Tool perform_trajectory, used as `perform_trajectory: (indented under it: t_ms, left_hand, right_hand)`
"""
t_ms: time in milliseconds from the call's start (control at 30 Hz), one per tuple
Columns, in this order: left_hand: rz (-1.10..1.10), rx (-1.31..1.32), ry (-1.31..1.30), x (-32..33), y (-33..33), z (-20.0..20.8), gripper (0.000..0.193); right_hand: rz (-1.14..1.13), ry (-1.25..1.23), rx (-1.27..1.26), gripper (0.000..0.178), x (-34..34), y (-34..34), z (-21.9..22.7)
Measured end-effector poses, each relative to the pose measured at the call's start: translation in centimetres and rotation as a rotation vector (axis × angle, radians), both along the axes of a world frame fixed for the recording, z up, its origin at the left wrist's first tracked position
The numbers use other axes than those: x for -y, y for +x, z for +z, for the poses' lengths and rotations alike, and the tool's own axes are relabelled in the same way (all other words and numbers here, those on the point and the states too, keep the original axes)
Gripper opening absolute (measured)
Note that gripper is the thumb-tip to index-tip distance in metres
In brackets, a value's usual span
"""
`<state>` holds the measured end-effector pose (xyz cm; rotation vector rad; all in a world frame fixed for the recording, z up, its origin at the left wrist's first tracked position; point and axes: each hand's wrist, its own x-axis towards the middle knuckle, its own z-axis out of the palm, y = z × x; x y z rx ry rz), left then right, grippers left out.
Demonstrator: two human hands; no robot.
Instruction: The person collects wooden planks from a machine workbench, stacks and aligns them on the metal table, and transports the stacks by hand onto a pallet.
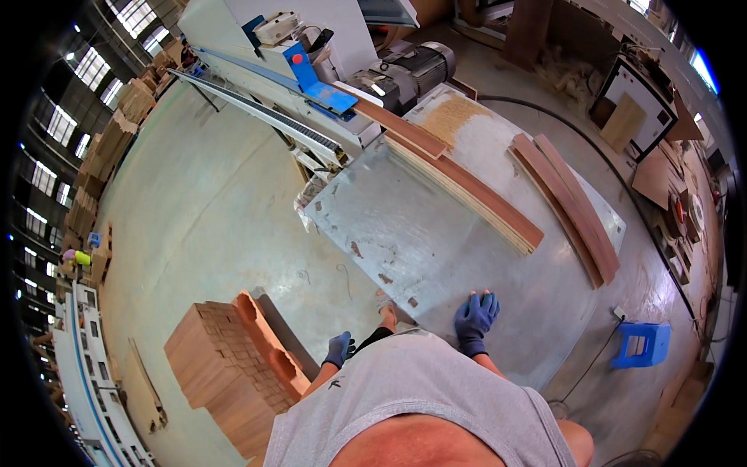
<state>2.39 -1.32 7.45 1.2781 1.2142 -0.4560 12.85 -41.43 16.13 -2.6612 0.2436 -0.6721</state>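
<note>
My right hand [476, 321], in a blue glove with bare fingertips, lies on the near part of a grey metal-topped table [405, 226]. Its fingers are stretched out and nothing is in them. Left of the table my left hand [339, 349], gloved the same way, hangs beside my leg. Its fingers look loosely apart, and I see nothing held. Farther up the table lies a stack of long reddish-brown wood strips [475, 194] with pale layered edges, reaching back to the machine. More loose brown strips [572, 210] lie to its right, apart from both hands.
A white machine [233, 31] with a blue bracket [323, 89] and motor [424, 68] stands beyond the table. Stacked wood pieces [226, 358] rise at my left. A blue stool [642, 345] stands at right, near a cable [591, 366]. Sawdust [451, 117] covers the table's far end.
</note>
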Motion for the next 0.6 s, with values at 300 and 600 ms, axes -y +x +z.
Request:
perform_trajectory:
  t_ms: [300, 600]
  left_hand:
    - [-0.036, -0.038, -0.015, 0.5, 0.6, 0.4, 0.052]
    - [-0.048, -0.043, -0.004, 0.7, 1.1, 0.5, 0.049]
  right_hand:
    - [0.000, -0.003, -0.009, 0.030, 0.0, 0.0, 0.0]
    - [-0.009, 0.004, -0.025, 0.030, 0.0, 0.0, -0.2]
